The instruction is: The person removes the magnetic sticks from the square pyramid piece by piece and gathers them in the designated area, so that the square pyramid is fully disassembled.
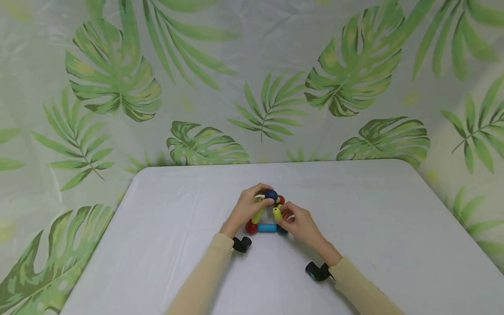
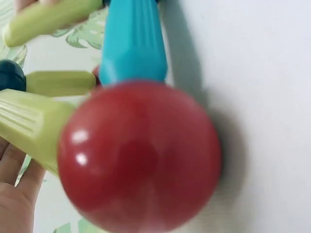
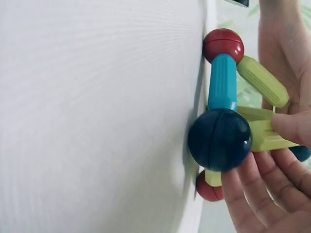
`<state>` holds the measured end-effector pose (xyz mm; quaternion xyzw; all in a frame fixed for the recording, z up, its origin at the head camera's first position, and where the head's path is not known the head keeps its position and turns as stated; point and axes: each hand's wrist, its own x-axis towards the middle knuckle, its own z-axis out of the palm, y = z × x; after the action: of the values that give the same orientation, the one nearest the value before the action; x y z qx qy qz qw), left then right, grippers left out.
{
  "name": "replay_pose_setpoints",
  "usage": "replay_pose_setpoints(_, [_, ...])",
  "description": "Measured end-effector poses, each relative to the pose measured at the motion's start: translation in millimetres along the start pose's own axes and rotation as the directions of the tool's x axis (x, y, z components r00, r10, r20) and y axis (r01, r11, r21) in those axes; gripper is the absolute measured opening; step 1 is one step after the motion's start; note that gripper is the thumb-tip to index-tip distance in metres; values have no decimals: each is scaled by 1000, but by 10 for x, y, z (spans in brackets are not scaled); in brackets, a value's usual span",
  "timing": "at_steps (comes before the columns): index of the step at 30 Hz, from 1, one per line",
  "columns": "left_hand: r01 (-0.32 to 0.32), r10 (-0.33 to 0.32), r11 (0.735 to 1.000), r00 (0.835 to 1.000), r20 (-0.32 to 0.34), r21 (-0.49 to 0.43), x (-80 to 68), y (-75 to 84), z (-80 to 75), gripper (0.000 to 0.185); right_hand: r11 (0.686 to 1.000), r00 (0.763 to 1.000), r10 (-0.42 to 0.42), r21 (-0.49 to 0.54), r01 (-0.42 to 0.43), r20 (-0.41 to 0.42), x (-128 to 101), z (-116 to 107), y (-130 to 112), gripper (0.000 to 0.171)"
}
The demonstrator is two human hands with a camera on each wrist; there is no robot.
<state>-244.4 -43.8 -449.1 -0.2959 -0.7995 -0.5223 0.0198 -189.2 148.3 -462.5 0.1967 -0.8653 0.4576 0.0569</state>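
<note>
Yellow stick (image 1: 277, 213) pinched in my right hand (image 1: 298, 221), near blue bar's (image 1: 267, 228) right end; my left hand (image 1: 248, 205) grips navy ball (image 1: 271, 195) beyond bar. Steady ball, ease stick gently; stick's seating unclear.

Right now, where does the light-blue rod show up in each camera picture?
Head: the light-blue rod is at lower middle.
Left wrist: top edge, slightly left of centre.
Right wrist: upper half, right of centre.
Shared landmark: the red ball at one end.
</note>
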Motion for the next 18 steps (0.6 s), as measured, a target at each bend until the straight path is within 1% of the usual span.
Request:
replay_pose_setpoints(3, [-1, 1, 1000, 1000, 5, -3, 4, -8, 11, 35, 998, 999, 50, 45, -50, 3, -13, -48, -5, 18])
replay_pose_setpoints(5, [-9, 9, 1000, 1000, 18, 3, 1, -3, 10, 36, 991, 995, 98, 93, -95, -29, 16, -75, 6, 16])
replay_pose_setpoints(7, [-14, 13, 1000, 1000, 25, 4, -2, 3, 12, 36, 984, 990, 125, 135, -115, -69, 63, -99, 35, 18])
replay_pose_setpoints(9, [-16, 16, 1000, 999, 31, -3, -12, 9, 15, 36, 984, 989, 115, 148, -101, -90, 122, -106, 73, 21])
replay_pose_setpoints(10, [-16, 16, 1000, 999, 35, -8, -18, 11, 17, 35, 985, 991, 100, 148, -87, -87, 151, -104, 97, 23])
replay_pose_setpoints(14, [-25, 27, 999, 998, 59, -33, -37, 2, 29, 36, 993, 998, 38, 116, -32, -51, 223, -88, 161, 26])
replay_pose_setpoints(18, [-36, 38, 999, 998, 58, -32, -48, 0, 26, 39, 995, 999, 35, 93, -31, -39, 248, -69, 189, 23])
